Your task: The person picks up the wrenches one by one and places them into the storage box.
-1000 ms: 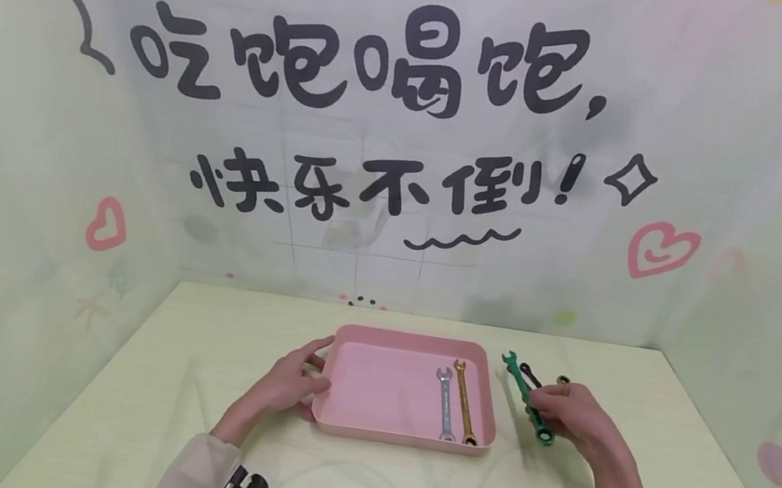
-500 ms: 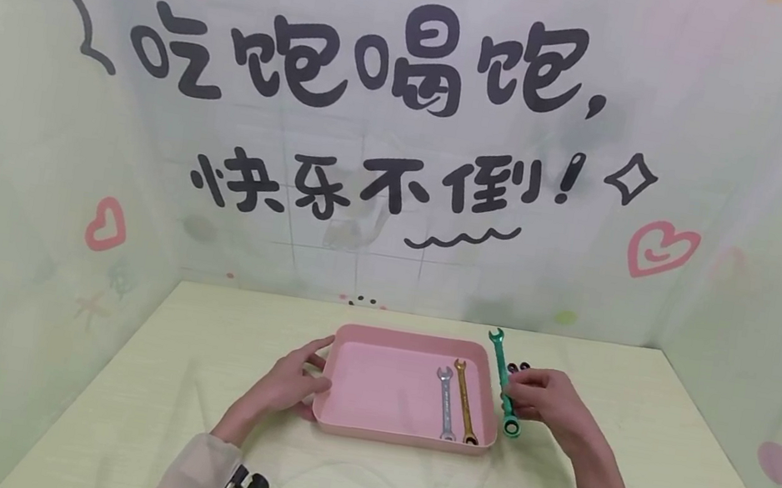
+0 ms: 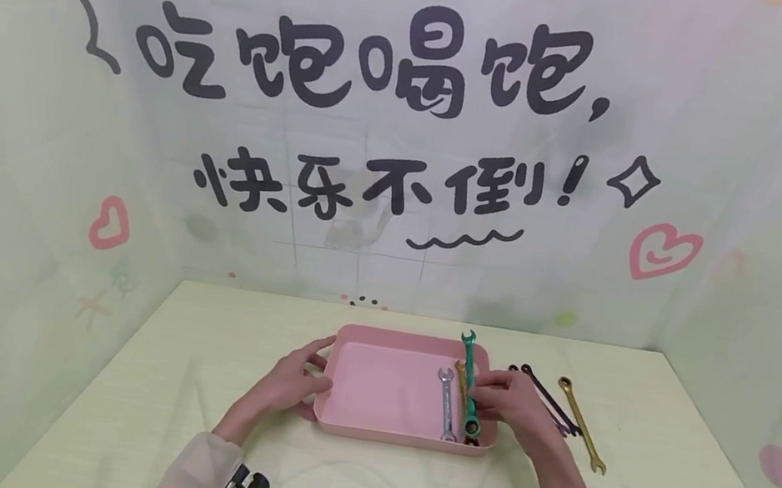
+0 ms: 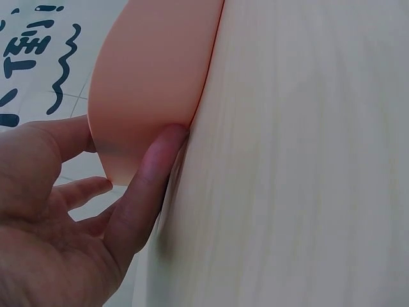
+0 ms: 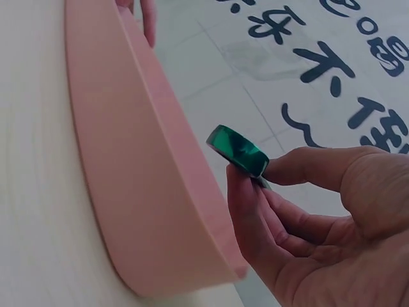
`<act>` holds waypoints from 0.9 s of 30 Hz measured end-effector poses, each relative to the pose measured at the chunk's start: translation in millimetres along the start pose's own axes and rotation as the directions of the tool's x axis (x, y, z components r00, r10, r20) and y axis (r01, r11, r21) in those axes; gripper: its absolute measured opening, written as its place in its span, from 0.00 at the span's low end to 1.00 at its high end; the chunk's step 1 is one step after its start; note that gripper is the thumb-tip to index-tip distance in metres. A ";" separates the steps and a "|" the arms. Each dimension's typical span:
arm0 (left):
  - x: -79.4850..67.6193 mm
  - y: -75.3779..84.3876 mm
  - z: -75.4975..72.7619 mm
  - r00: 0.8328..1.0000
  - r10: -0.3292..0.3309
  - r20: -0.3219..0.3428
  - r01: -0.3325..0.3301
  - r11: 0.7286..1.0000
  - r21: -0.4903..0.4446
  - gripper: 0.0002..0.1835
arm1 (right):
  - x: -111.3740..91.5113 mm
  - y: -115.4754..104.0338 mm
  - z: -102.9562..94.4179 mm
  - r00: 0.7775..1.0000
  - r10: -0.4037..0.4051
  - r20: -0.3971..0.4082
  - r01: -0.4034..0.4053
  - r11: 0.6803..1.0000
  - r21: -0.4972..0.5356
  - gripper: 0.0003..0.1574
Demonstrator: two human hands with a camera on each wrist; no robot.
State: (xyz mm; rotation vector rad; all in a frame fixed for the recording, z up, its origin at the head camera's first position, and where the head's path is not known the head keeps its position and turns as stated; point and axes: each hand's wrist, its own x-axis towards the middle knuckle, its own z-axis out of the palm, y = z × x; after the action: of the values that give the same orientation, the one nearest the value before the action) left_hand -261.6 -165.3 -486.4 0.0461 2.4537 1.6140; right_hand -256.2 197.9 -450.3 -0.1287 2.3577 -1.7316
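Note:
My right hand (image 3: 510, 398) pinches a green combination wrench (image 3: 469, 378) over the right side of the pink tray (image 3: 363, 434). In the right wrist view, its green ring end (image 5: 239, 150) sticks out between thumb and fingers, above the tray's rim. A silver wrench (image 3: 446, 404) lies in the tray. Beside it is a gold wrench (image 3: 463, 390), partly hidden behind the green one and my hand. My left hand (image 3: 287, 378) holds the tray's left end; in the left wrist view the fingers lie against its pink wall (image 4: 147, 70), from rim to base.
On the table (image 3: 641, 399), right of the tray, lie dark wrenches (image 3: 546, 395), partly hidden by my right hand, and another gold wrench (image 3: 582, 424). A printed wall sheet (image 3: 386, 277) stands behind the table's back edge.
My right hand has carried the green wrench leftward from beside the tray to above its right side. This uncovers the wrenches on the table. My left hand stays on the tray.

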 end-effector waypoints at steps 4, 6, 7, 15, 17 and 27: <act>0.1 0.2 0.4 1.000 -0.004 0.002 0.004 1.000 -0.010 0.43 | 3.9 -0.8 14.2 0.999 0.011 -0.040 -0.011 1.000 -0.010 0.17; 0.1 0.3 0.4 1.000 -0.004 0.000 0.004 1.000 -0.012 0.43 | 6.3 -1.1 21.6 0.998 0.018 -0.066 -0.020 1.000 -0.021 0.15; 0.0 0.4 0.4 1.000 -0.003 -0.001 0.003 1.000 -0.013 0.43 | 7.8 -1.1 25.0 0.996 0.022 -0.082 -0.025 0.999 -0.032 0.14; 1.3 1.5 1.3 1.000 -0.002 -0.007 0.002 1.000 -0.005 0.43 | 17.7 5.6 49.2 0.988 0.071 -0.134 -0.087 0.989 -0.118 0.12; 1.8 1.5 1.6 1.000 -0.001 -0.008 0.001 1.000 -0.003 0.43 | 19.7 7.8 53.4 0.989 0.067 -0.133 -0.087 0.984 -0.154 0.12; 3.0 2.9 3.1 1.000 -0.001 -0.009 0.001 1.000 0.000 0.42 | 24.0 11.7 60.1 0.989 0.018 -0.145 -0.053 0.967 -0.247 0.10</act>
State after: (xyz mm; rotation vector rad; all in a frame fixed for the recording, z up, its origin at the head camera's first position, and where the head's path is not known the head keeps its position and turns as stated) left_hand -264.3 -161.0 -485.5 0.0377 2.4602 1.6171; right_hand -265.5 140.8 -481.5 -0.0021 2.6577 -1.4639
